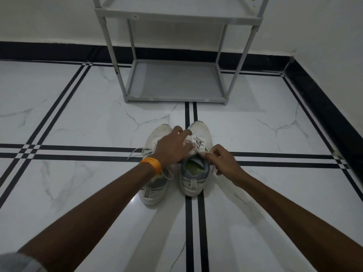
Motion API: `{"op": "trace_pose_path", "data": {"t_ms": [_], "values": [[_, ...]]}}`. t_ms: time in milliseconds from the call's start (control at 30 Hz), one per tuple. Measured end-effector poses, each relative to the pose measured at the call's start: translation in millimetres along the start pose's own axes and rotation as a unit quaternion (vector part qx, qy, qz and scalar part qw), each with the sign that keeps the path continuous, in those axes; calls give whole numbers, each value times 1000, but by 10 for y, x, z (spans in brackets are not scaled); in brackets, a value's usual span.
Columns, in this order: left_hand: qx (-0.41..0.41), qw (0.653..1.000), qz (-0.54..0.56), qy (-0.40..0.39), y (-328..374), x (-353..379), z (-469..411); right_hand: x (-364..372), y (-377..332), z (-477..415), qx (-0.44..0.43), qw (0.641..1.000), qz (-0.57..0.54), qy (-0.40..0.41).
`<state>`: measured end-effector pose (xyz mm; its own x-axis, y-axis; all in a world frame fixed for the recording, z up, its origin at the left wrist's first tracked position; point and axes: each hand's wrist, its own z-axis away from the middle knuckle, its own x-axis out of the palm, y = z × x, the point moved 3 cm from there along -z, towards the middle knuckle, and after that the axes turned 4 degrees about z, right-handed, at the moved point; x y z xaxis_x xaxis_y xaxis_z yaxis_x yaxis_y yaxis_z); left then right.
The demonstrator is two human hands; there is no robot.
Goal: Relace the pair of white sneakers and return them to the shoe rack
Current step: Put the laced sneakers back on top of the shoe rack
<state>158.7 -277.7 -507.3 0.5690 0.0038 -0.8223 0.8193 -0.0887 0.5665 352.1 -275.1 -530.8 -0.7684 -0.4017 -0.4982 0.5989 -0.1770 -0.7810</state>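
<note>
Two white sneakers with grey heels stand side by side on the floor, toes pointing away from me. The right sneaker (193,179) has a green insole showing. My left hand (174,147), with an orange band at the wrist, reaches across the left sneaker (155,189) and pinches the lace over the right sneaker's tongue. My right hand (222,160) pinches a white lace end (200,152) at the right sneaker's upper eyelets. A loose lace of the left sneaker trails onto the floor at its left. The grey shoe rack (174,99) stands just beyond the shoes.
The rack's bottom shelf (176,81) holds nothing; a higher shelf (176,16) is at the top edge. White marble floor (78,118) with black stripes spreads around. A black skirting (324,107) and white wall run close on the right and behind the rack.
</note>
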Motion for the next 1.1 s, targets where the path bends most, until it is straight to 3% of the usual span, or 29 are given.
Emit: {"op": "trace_pose_path", "data": {"t_ms": [67,100,167,233,300,333,467,533,667,833,1100], "values": [[-42,998,18,49,-175,-261,114,-37,-30,16,28,999,16,8],[-88,996,-2,29,-332,-354,180,-25,-51,22,43,999,29,-4],[-214,972,-19,-91,-659,-490,345,49,-103,37,51,995,76,-46],[-325,915,81,-226,-841,-566,520,125,-117,3,52,993,89,-53],[-355,865,193,-299,-850,-581,647,167,-97,-41,57,995,77,-28],[-348,863,202,-305,-848,-555,676,188,-77,-64,57,995,77,-17],[-259,952,45,-158,-855,-253,655,259,19,-130,29,991,133,17],[-220,970,10,-101,-841,-121,613,302,58,-140,9,990,137,25],[-177,983,21,-34,-792,-74,443,327,61,-196,-17,992,106,62],[-180,983,33,-28,-580,-261,372,118,-211,-153,-48,989,105,93],[-167,982,85,36,322,-1663,252,-773,-1651,320,-51,984,108,131]]}}
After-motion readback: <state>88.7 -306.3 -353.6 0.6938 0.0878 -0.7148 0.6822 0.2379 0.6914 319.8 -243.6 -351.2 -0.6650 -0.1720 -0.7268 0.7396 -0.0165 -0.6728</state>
